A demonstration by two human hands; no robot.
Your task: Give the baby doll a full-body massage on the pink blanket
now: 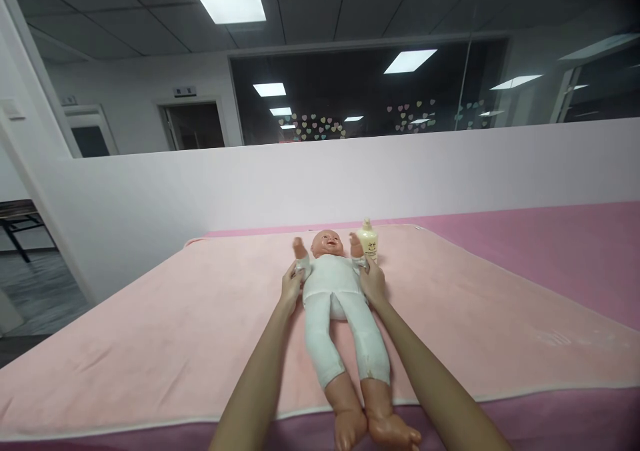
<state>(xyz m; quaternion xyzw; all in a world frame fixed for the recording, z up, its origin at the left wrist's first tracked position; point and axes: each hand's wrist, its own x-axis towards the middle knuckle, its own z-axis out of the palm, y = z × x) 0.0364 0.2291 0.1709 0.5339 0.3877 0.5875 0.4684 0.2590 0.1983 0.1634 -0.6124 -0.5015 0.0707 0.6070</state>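
Note:
A baby doll [333, 274] with a white cloth body lies on its back, head away from me and feet at the near edge. Its bare forearms point up on both sides of its head. My left hand [291, 284] is closed around the doll's arm on the left, at the white sleeve. On the other side my right hand [373, 281] grips the opposite arm in the same way. Just behind my right hand stands a pale yellow bottle [369, 241] with a printed front, its lower part partly hidden by that hand.
Under the doll a peach towel [200, 317] with a white hem covers much of a pink padded surface [565, 254]. A low white wall [320, 177] with glass above it closes off the back. At the far left a dark table [20, 221] stands on the floor.

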